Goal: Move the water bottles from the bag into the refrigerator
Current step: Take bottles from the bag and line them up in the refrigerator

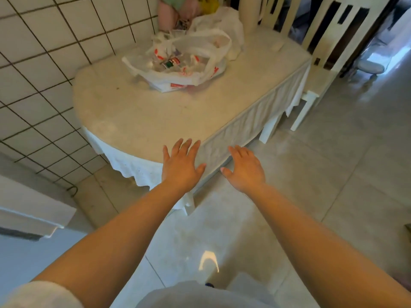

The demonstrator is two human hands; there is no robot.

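A white plastic bag (191, 74) with red print lies open at the far side of the table (138, 112). Inside it I see clear water bottles (171, 63), one with a red and green label. My left hand (181, 165) is stretched out flat over the table's near edge, fingers straight, holding nothing. Beside it, over the floor by the table skirt, my right hand (244, 168) is also spread and empty. Both hands are well short of the bag. The refrigerator itself is not clearly in view.
A tiled wall (44, 63) runs along the left. White chairs (322, 41) stand at the table's right side. More bags and a pale cylinder (248, 14) crowd the table's far end. A white ledge (29, 210) juts in at lower left. Shiny floor (311, 174) lies to the right.
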